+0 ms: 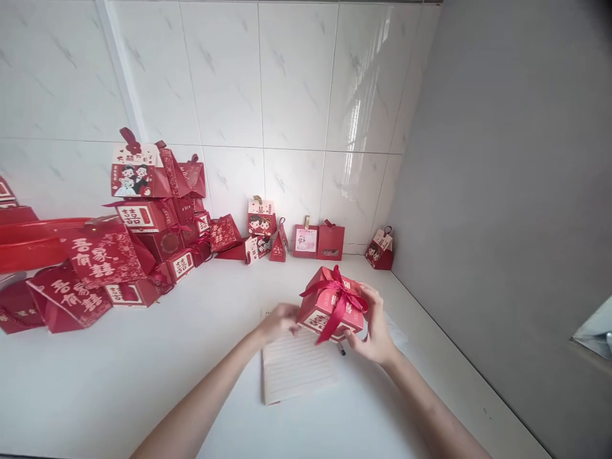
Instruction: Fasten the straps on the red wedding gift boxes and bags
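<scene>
A red gift box [313, 298] with a red ribbon bow on top is held tilted above the white table. My right hand [375, 328] grips its right side, thumb at the lower front edge and fingers behind. My left hand [281, 322] is beside the box's left edge, blurred by motion; whether its fingers touch the box is unclear. Below the box lies an open notebook [296, 370] with lined pages. A dark pen tip [341, 349] shows under the box, the rest hidden.
Stacked red boxes [146, 217] and a red basin [38, 239] stand at the left. Small red boxes and bags [331, 242] line the tiled wall. One more box [380, 250] sits in the back right corner, by a grey panel [502, 191].
</scene>
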The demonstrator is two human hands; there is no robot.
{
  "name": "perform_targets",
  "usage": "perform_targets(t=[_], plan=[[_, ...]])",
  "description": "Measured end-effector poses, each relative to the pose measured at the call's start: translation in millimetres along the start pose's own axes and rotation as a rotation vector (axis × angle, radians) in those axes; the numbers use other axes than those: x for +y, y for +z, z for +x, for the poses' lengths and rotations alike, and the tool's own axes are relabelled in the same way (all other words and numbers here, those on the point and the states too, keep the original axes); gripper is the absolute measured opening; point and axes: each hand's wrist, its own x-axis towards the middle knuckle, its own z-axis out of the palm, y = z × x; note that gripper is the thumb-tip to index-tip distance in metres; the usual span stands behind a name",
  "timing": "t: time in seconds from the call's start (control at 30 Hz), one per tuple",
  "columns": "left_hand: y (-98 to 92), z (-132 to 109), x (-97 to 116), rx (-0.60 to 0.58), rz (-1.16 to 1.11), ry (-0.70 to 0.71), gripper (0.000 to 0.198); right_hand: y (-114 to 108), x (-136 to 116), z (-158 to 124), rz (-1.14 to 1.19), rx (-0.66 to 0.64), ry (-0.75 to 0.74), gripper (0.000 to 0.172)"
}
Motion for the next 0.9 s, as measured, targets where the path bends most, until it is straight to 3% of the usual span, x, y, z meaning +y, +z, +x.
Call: perform_targets(t=[0.07, 0.13, 0.27, 0.47, 0.63, 0.73, 0.9], plan=[[-9.0, 16.0, -1.9, 0.171, -0.101, 0.034, 0.018, -4.3, 0.0, -0.1, 0.064, -0.074, -0.023, 0.073], [-11.1, 22.3, -4.0, 0.264, -0.186, 0.049, 0.027, -7.3, -1.1, 0.1, 0.118, -0.199, -0.020, 0.075], [-5.6, 14.8, -5.5, 0.240, -0.285, 0.006, 0.038, -9.0, -3.9, 1.3, 0.116, -0.373, -0.019, 0.071], [-3.9, 2.4, 3.0, 0.143, -0.281, 0.058, 0.044, -7.3, -15.0, 5.9, -0.085, -0.245, -0.058, 0.056], [-2.9, -2.3, 10.1, -0.117, -0.120, 0.123, 0.048, -10.7, -31.7, 10.0, -0.325, -0.202, -0.431, 0.054], [-3.3, -3.7, 9.9, -0.070, -0.035, 0.133, 0.039, -10.1, -35.3, 10.6, -0.370, -0.248, -0.530, 0.032], [-6.1, -6.0, 9.8, 0.035, -0.009, 0.137, 0.031, -3.7, -33.4, 8.2, -0.244, -0.198, -0.397, 0.019]])
